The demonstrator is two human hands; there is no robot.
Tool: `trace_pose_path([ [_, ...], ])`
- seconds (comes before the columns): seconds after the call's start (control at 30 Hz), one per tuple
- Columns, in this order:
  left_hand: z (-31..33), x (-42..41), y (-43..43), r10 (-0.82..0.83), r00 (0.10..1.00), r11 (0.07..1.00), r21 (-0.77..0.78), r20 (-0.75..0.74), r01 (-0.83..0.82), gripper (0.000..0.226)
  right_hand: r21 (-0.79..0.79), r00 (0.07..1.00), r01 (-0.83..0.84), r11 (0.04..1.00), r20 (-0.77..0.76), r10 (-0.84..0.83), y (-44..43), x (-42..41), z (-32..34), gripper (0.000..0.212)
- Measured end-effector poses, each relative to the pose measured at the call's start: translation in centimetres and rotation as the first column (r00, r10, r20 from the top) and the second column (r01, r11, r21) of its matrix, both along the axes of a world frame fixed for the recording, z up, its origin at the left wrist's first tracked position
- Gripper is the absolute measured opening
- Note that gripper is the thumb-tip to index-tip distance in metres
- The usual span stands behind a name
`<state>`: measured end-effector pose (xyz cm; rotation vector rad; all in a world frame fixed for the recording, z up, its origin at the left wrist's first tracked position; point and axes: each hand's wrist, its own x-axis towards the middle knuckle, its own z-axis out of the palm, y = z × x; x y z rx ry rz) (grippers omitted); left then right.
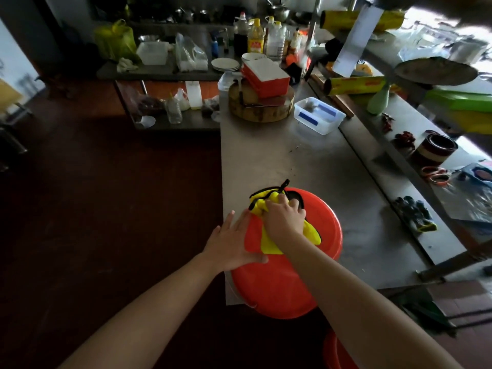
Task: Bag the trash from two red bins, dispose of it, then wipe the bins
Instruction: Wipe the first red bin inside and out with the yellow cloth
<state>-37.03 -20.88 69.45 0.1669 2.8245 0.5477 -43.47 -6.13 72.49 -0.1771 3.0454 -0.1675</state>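
**Q:** Nearest the lens, what is shown?

**A:** Two bare forearms are seen reaching forward. Below the right one, part of a second bin (336, 352), red, is cut off by the bottom edge; its contents cannot be seen.

**Q:** How are the containers arranged?

**A:** One red bin (279, 288) is set on the near corner of the steel table (279, 155), overhanging the edge. Its closed outer surface is turned toward the camera, so its inside is hidden. Farther along the table, a clear tub (319, 119) is seen holding blue-and-white items that cannot be identified. Behind it, a red box (266, 78) with a white inside is tilted on a round wooden block (261, 110). A group of bottles (255, 35) is stood at the far end.

**Q:** How are the hands placed?

**A:** The left hand (231, 243) is laid flat on the bin's left side, with its fingers straight and slightly spread; nothing is held. The right hand (286, 222) is curled over a yellow, black-edged cloth (269, 243), which is gripped and pressed against the top of the bin.

**Q:** Can any writing be read?

**A:** A red label is visible on a yellow bottle, but its characters are too small to be read.
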Motion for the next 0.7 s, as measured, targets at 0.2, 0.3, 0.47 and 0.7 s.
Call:
trace_pose_path([
  [0.2, -0.5, 0.1, 0.0, 0.016, 0.999, 1.000, 0.003, 0.029, -0.016, 0.136, -0.011, 0.996, -0.083, 0.997, 0.028, 0.083, 1.9, 3.2, 0.0, 0.033],
  [0.3, -0.3, 0.2, -0.2, 0.011, 0.999, 1.000, 0.005, 0.045, -0.012, 0.134, -0.014, 0.992, -0.128, 0.992, 0.020, 0.128, 3.5, 6.8, -0.3, 0.032],
  [0.47, 0.3, 0.5, 0.1, 0.008, 0.998, 1.000, -0.006, 0.060, -0.008, 0.132, -0.037, 0.992, -0.124, 0.992, 0.029, 0.125, 5.4, 8.6, 0.0, 0.032],
  [0.7, 0.7, 0.1, 0.2, 0.007, 0.998, 1.000, -0.030, 0.060, -0.005, 0.133, -0.050, 0.997, -0.080, 0.996, 0.016, 0.080, 4.1, 4.2, 0.0, 0.032],
])
